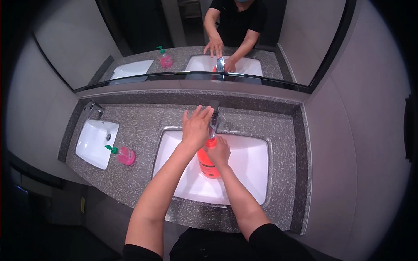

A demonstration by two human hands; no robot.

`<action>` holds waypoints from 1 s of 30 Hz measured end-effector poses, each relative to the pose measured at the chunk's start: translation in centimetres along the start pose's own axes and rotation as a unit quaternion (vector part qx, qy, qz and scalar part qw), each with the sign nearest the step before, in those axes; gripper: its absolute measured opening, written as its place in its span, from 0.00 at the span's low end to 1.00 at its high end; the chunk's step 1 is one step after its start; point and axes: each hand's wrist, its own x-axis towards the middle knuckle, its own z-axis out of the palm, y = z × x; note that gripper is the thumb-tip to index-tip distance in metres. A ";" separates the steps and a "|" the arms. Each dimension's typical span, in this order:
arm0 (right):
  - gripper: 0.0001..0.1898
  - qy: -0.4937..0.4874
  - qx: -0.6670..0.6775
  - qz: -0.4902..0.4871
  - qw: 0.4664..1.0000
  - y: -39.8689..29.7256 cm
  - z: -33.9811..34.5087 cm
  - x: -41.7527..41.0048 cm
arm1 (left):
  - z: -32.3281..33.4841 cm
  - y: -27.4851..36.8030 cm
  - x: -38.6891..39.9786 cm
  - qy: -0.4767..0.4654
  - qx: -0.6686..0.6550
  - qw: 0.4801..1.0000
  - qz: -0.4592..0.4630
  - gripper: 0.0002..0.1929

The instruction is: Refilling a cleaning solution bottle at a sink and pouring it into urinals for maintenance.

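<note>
My right hand (220,152) is wrapped around the upper part of a bright orange-red bottle (209,169) that bears writing. The bottle stands in the white washbasin (249,164), its neck directly below the spout of a chrome faucet (214,118). Beside the faucet's top, my left hand (196,131) is spread with its fingers apart and holds nothing. Its fingertips overlap the faucet handle; whether they press on it is not clear. The fingers of my right hand are partly hidden behind the bottle, and water flow cannot be made out.
A pump bottle of pink soap (126,156) stands on the speckled stone countertop (140,146), left of the basin. Farther left is a smaller washbasin (94,143) with its own faucet (94,107). A framed mirror (176,36) rises behind, and a tiled wall (329,163) bounds the right side.
</note>
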 end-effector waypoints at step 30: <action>0.24 -0.009 -0.002 0.010 1.000 0.4 0.0 0.2 | 0.4 0.2 -0.2 -0.005 -0.008 1.000 -0.008 0.32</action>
